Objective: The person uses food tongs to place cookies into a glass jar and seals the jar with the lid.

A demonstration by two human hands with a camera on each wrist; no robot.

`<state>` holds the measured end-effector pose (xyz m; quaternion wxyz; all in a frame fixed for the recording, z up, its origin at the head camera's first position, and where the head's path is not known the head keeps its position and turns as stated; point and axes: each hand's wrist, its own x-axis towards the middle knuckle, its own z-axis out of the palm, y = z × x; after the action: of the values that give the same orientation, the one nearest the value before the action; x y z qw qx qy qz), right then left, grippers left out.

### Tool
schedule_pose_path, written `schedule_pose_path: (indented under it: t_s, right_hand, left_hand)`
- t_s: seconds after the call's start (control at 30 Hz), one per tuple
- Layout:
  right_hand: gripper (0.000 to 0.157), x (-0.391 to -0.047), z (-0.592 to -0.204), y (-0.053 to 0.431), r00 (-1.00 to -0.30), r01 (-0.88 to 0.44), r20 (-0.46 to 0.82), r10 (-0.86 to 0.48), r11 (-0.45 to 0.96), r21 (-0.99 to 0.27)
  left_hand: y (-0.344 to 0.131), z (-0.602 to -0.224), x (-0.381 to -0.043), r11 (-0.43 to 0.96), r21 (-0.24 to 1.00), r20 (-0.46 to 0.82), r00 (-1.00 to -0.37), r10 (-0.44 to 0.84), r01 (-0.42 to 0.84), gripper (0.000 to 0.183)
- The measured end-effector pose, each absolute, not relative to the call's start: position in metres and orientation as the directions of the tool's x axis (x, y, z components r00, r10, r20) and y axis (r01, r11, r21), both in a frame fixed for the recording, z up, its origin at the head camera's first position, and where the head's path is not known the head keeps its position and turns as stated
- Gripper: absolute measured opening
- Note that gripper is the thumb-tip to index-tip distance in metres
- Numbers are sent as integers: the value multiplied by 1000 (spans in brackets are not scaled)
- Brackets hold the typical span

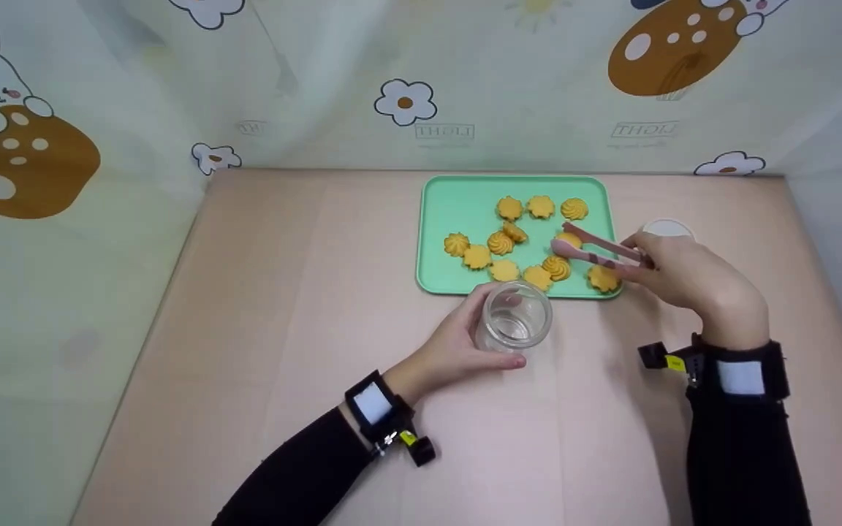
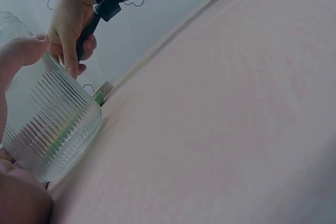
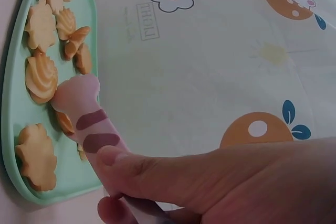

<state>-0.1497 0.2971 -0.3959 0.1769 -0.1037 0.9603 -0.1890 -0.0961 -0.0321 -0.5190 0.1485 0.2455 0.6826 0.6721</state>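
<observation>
My left hand [image 1: 457,343] grips a clear glass jar [image 1: 516,318] round its side, just in front of the green tray [image 1: 432,281]. The jar's mouth faces up and no cookie shows inside; its ribbed wall [image 2: 68,114] fills the left of the left wrist view. In my right hand [image 1: 691,274] is a pair of pink tongs [image 1: 596,252], pinched between thumb and fingers. Their tips stand apart over the tray's right side, around a cookie [image 1: 569,239] that they partly cover. In the right wrist view, one striped tong arm [image 3: 89,114] overlaps the cookies.
Several golden flower-shaped cookies [image 1: 477,256] lie scattered on the tray, some plain side up, others swirled. A round white lid-like disc [image 1: 668,228] lies behind my right hand, partly hidden. A printed curtain [image 1: 319,88] hangs along the table's back edge.
</observation>
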Motion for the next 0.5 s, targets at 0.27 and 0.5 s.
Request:
schedule_pose_path:
  t_s: [0.27, 0.5]
  right_hand:
    - [44, -138, -378, 298, -924, -278, -121, -362, 856, -435]
    - [39, -112, -352, 285, -879, -460, 91, -469, 780, -424]
  left_hand:
    - [-32, -518, -96, -20, 989, 135, -833, 536, 148, 95]
    - [-32, -519, -97, -32, 988, 142, -829, 540, 148, 97]
